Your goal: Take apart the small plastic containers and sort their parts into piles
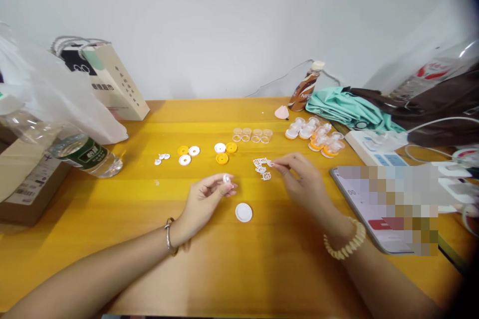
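My left hand pinches a small white plastic part between thumb and fingertips, above the table. My right hand is closed at the fingertips on a white plastic gear piece, at the edge of a small pile of white spoked gear pieces. Below and between the hands lies a white round disc. Farther back are yellow and white ring-shaped caps, more rings, and several clear cups. Small white pieces lie to the left.
Assembled clear-and-orange pieces stand at the back right near a brown drink bottle and teal cloth. A phone and power strip lie right. A water bottle, cardboard box and paper bag occupy the left.
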Available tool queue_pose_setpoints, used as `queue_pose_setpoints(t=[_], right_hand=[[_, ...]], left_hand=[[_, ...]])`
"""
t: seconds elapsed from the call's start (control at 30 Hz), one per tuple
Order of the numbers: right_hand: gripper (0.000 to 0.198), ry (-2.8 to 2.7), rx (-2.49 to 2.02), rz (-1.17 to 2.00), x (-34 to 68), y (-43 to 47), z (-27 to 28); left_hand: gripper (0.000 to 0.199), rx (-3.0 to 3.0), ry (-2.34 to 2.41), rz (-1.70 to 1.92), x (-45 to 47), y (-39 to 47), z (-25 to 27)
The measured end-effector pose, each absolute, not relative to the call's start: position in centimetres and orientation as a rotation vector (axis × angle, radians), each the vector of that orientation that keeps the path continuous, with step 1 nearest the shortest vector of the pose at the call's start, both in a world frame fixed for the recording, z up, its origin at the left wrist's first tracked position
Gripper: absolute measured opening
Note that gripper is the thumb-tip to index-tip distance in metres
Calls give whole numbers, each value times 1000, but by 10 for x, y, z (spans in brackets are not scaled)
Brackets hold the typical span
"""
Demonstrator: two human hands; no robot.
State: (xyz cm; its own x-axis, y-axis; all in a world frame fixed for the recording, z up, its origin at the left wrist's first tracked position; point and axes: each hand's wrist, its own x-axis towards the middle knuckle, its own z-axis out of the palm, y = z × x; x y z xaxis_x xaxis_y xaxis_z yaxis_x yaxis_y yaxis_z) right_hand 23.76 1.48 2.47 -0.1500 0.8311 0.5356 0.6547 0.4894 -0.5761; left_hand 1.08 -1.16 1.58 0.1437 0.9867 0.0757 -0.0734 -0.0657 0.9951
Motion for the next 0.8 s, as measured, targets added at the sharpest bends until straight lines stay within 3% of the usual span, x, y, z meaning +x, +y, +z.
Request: queue_pose_setpoints(t=[0.3,0.6,0.8], right_hand=[[12,-1892,-1427,408,248,34,-1],[14,-1785,-1288,398,230,15,24],[9,-1848,-1043,739,200,-14,27]], left_hand=[[30,1212,1016,1129,18,-22,16],[32,1251,1022,1108,17,-23,10],[21,1268,990,1123,18,-21,7]])
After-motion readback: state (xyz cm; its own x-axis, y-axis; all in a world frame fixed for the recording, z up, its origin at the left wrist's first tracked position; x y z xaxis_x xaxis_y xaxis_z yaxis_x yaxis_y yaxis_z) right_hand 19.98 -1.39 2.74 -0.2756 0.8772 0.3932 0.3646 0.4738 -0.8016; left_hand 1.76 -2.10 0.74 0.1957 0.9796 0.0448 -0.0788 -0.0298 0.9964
